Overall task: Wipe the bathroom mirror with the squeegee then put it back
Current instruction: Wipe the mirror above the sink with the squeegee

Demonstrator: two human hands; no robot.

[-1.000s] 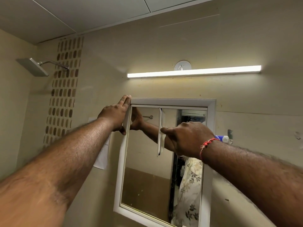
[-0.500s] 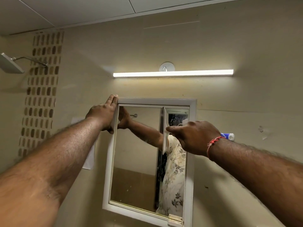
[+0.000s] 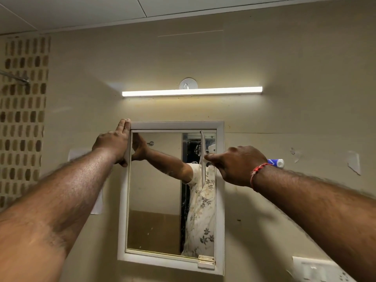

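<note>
A mirror (image 3: 158,190) in a white frame (image 3: 177,125) hangs on the beige wall under a strip light. My right hand (image 3: 236,165) holds a white squeegee (image 3: 202,157), its blade upright against the glass near the mirror's upper right edge. My left hand (image 3: 115,142) grips the frame's upper left corner, fingers flat along its outer edge. The glass reflects both arms and a floral shirt.
A lit strip light (image 3: 192,91) runs above the mirror. A blue and white tube (image 3: 276,162) pokes out behind my right wrist. A white switch plate (image 3: 319,269) sits low right. Patterned tiles (image 3: 22,119) cover the far left wall.
My right hand has slid the squeegee rightward across the glass from the middle to the right edge. The left hand stays on the frame corner. My view has shifted right.
</note>
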